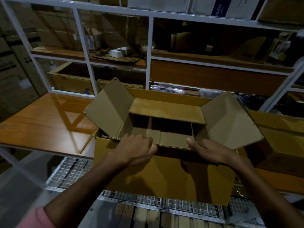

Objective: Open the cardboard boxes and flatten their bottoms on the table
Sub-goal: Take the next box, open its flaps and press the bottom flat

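An open brown cardboard box (164, 175) stands on the wooden table (42, 122) in front of me, its near wall hanging over the table's edge. Its left flap (108, 109) and right flap (230, 120) stick up and outward, and the far flap (166, 110) folds inward over the opening. Inside, the bottom flaps (164, 137) lie down on the floor of the box. My left hand (134, 148) curls over the near top edge, fingers inside. My right hand (209, 150) rests on the same edge further right, thumb pointing inward.
Another brown box (283, 142) sits on the table right of the open one. A white-framed shelf rack (148, 51) with cartons rises behind. A wire mesh rack (69, 171) and wooden slats (148, 216) lie below the table edge.
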